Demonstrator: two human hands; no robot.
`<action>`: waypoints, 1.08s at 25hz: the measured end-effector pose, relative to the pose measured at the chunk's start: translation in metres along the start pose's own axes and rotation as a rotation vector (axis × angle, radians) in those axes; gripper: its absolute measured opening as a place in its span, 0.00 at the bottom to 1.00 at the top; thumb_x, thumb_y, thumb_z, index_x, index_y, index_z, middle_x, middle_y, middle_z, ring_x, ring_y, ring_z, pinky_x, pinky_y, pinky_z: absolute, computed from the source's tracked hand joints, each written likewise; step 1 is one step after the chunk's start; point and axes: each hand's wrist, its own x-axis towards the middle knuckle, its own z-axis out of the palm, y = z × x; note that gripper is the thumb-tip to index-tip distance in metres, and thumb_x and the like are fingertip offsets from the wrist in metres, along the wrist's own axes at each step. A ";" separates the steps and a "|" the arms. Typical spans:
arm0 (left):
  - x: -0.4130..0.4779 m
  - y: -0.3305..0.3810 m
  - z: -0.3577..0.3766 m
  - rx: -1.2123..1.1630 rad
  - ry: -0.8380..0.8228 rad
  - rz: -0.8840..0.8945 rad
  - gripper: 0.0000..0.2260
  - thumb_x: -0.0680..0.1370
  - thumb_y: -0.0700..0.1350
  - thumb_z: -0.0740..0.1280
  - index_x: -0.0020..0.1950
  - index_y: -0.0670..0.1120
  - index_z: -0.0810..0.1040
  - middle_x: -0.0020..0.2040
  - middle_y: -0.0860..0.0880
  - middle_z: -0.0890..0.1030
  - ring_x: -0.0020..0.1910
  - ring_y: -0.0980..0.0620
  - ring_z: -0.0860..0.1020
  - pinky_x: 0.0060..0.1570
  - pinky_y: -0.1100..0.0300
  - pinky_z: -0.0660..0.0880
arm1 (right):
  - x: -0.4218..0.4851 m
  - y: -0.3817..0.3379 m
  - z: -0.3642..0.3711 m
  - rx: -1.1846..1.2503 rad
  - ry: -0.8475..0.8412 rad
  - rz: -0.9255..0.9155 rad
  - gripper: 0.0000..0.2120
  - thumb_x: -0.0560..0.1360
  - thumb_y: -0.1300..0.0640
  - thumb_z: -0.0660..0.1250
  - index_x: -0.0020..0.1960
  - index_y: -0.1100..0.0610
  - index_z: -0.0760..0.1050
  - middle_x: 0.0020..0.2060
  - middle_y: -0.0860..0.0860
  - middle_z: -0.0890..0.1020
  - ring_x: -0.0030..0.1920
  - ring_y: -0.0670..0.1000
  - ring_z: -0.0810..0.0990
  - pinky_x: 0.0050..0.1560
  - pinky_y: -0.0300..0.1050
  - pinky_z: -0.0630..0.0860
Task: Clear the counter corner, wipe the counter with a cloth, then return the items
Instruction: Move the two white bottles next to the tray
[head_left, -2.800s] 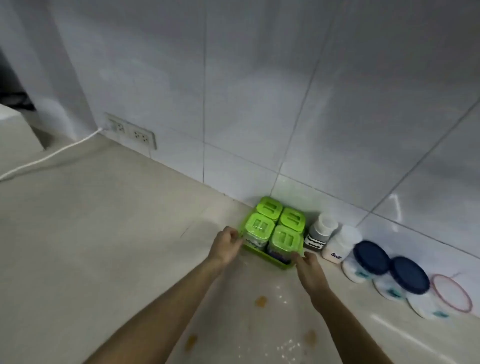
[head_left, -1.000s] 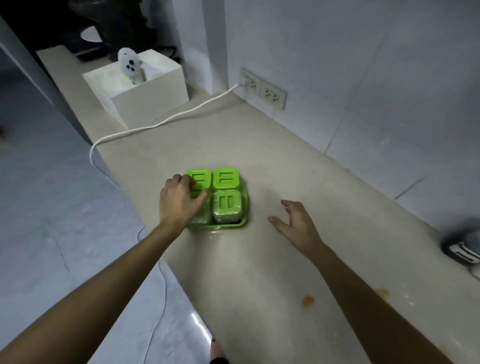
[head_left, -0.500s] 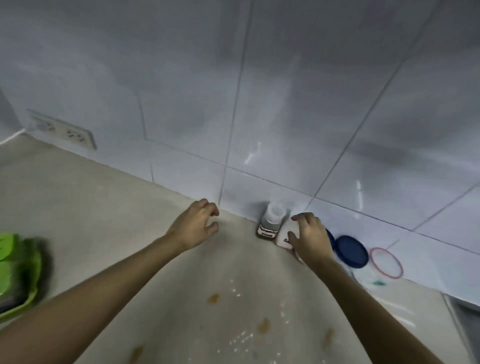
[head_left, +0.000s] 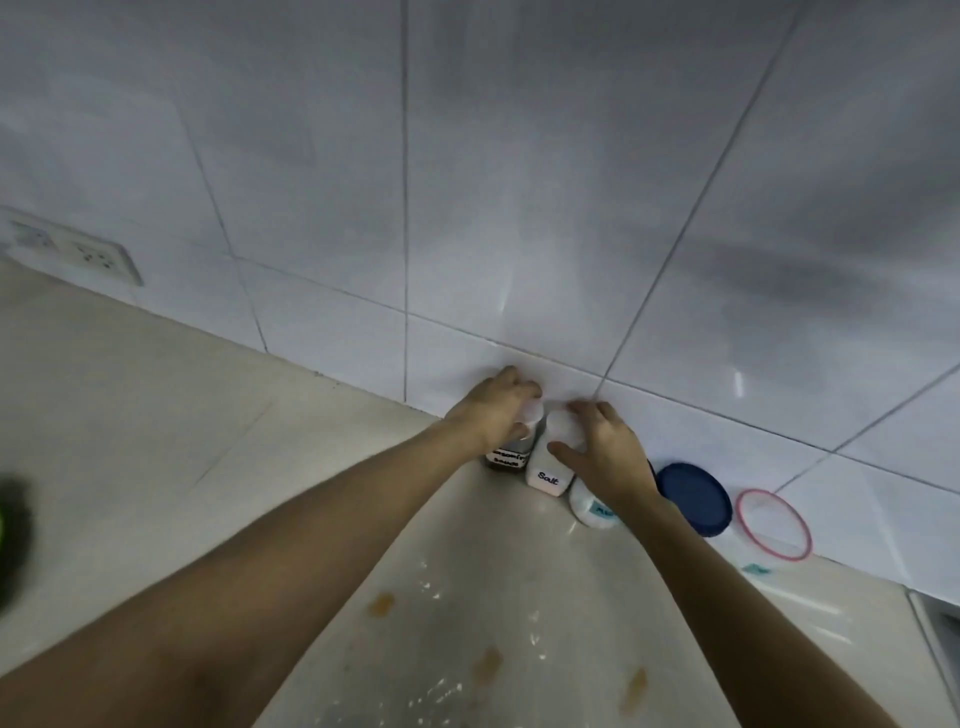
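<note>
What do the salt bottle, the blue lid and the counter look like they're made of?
Salt bottle: opaque white, smooth, probably plastic; printed label reads "Salt". Blue lid: dark blue with a dull sheen and a moulded rim, likely plastic. Counter: beige, polished, faint joint lines and glare, looks like stone or tile; cannot tell which.

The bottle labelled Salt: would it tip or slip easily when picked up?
The Salt bottle looks tall and narrow, so probably tippy if nudged. Its smooth white plastic may be slightly slippery. The right hand wraps its top, suggesting it is light.
</note>
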 end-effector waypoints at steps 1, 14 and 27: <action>-0.003 -0.002 0.000 -0.002 0.010 0.007 0.22 0.76 0.44 0.67 0.70 0.47 0.69 0.65 0.42 0.67 0.58 0.40 0.74 0.60 0.53 0.71 | 0.000 -0.003 0.000 0.020 -0.003 0.006 0.26 0.70 0.53 0.72 0.65 0.58 0.70 0.61 0.58 0.76 0.57 0.60 0.76 0.55 0.49 0.72; -0.237 -0.158 -0.096 0.009 0.123 -0.342 0.24 0.74 0.48 0.69 0.70 0.49 0.70 0.62 0.42 0.69 0.56 0.38 0.76 0.59 0.50 0.73 | -0.007 -0.211 0.044 0.067 -0.101 -0.223 0.28 0.69 0.52 0.74 0.65 0.59 0.72 0.60 0.59 0.76 0.59 0.61 0.75 0.59 0.52 0.72; -0.352 -0.332 -0.128 -0.041 0.237 -0.539 0.24 0.75 0.46 0.68 0.71 0.47 0.70 0.63 0.41 0.70 0.59 0.38 0.75 0.61 0.53 0.70 | 0.012 -0.439 0.171 0.102 -0.248 -0.454 0.28 0.71 0.53 0.72 0.69 0.57 0.69 0.64 0.56 0.74 0.62 0.57 0.74 0.63 0.48 0.70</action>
